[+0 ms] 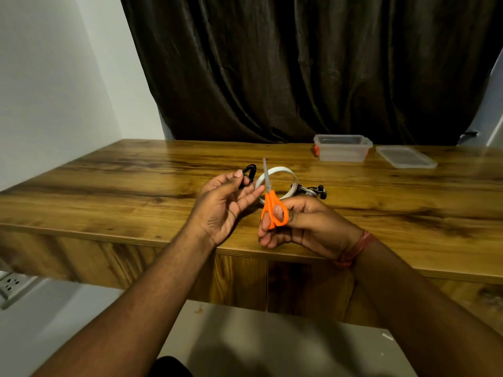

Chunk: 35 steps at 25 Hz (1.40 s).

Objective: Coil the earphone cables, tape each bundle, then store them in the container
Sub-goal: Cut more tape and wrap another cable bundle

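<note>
Both forearms are bare from the bottom edge of the view up to the wrists, with no sleeves showing anywhere along them. The left hand wears nothing: no ring, watch or band shows on its fingers or wrist. The right hand is likewise free of rings on the fingers that show. Around the right wrist sits a band of reddish-orange thread, wound in several strands, slightly frayed and uneven. A dark patch of clothing shows at the bottom edge between the arms.
</note>
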Each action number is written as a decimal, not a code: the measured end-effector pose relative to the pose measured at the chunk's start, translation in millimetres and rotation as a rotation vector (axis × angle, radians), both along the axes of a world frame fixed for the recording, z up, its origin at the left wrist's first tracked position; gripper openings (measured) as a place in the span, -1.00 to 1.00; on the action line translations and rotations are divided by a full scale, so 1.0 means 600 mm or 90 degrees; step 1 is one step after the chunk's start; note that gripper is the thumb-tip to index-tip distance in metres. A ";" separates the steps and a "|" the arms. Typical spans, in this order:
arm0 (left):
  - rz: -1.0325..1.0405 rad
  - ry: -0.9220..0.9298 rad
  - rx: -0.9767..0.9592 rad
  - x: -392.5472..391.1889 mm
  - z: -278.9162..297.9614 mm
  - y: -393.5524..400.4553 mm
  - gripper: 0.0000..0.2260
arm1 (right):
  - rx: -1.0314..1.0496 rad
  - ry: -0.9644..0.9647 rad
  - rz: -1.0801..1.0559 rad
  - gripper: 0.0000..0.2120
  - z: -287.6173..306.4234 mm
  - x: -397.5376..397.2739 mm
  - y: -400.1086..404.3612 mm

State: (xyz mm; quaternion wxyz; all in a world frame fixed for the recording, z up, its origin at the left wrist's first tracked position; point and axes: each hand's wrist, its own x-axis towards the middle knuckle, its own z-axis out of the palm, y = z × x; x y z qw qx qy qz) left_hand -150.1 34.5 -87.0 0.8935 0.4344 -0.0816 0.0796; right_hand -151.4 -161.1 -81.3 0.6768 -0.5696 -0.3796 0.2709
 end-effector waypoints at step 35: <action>0.040 -0.014 -0.021 -0.002 0.006 0.001 -0.88 | -0.143 0.080 0.015 -0.69 0.010 0.011 -0.006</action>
